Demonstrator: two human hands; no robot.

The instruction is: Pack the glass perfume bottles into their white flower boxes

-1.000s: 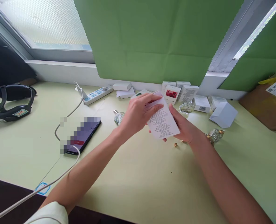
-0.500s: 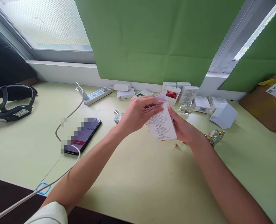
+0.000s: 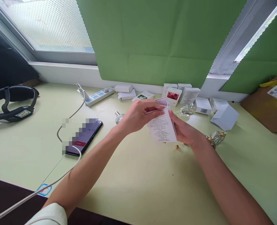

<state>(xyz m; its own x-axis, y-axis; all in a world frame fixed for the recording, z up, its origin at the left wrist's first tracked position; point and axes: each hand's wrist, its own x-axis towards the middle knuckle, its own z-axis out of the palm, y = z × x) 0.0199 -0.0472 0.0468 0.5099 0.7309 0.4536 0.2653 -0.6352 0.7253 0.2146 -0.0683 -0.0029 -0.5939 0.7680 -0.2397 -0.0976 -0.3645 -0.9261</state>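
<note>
A white cardboard box [image 3: 163, 128] with printed text on its front is held tilted above the table, its top end open. My right hand [image 3: 184, 128] wraps round the box's right side, thumb near the top edge. At the open end, my left hand [image 3: 139, 115] pinches the rim, thumb on the printed face and fingers over the opening. What lies inside the box is hidden. Below it, a small gold cap [image 3: 177, 147] rests on the table. A glass bottle with gold trim [image 3: 217, 138] lies beyond my right wrist, and another glass bottle [image 3: 118, 118] shows behind my left wrist.
Several small white boxes [image 3: 189, 94] stand along the back, with a clear glass bottle [image 3: 187, 109] in front. Leftward are a power strip [image 3: 98, 97], a phone [image 3: 87, 137], a white cable [image 3: 70, 115] and a black headset [image 3: 14, 106]. A brown carton [image 3: 265, 107] sits far right.
My left fingers have closed down slightly at the box's open end; the pale edge seen between them before is now hidden. The box and right hand stay nearly in place.
</note>
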